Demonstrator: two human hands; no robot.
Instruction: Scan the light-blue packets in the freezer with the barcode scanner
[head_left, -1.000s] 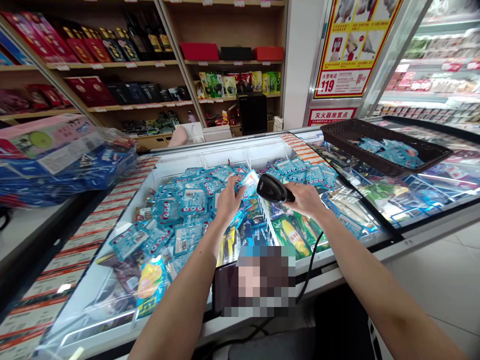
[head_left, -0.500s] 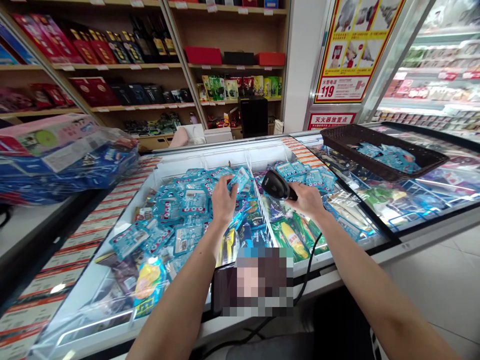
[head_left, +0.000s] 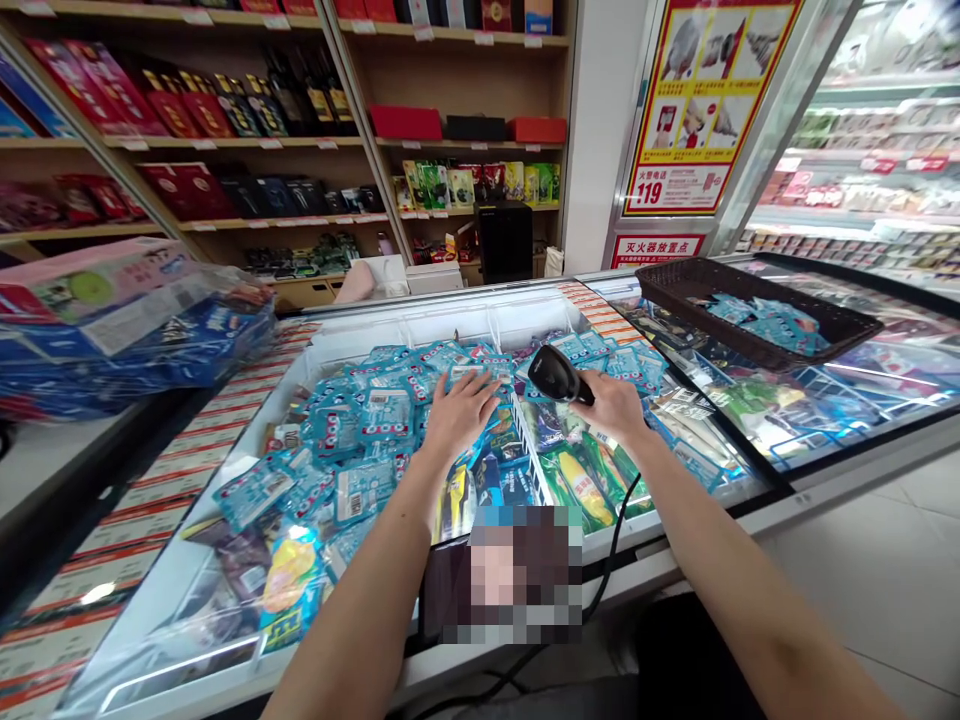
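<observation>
My left hand lies with its fingers spread over the pile of small blue packets on the freezer's glass top. Nothing shows in its grip, though what is under the palm is hidden. In my right hand is a black barcode scanner, its head pointing left toward the packets near my left hand. A black cable hangs down from the scanner side. More blue packets lie just beyond my right hand.
A dark brown basket with several blue packets stands at the right. Plastic-wrapped boxes sit at the left edge. Price labels line the freezer top. Stocked shelves rise behind, and a pixelated patch covers something near me.
My left hand has let go of the blue packet it pinched, and its fingers have spread flat over the pile. My right hand still holds the scanner, nearly in place.
</observation>
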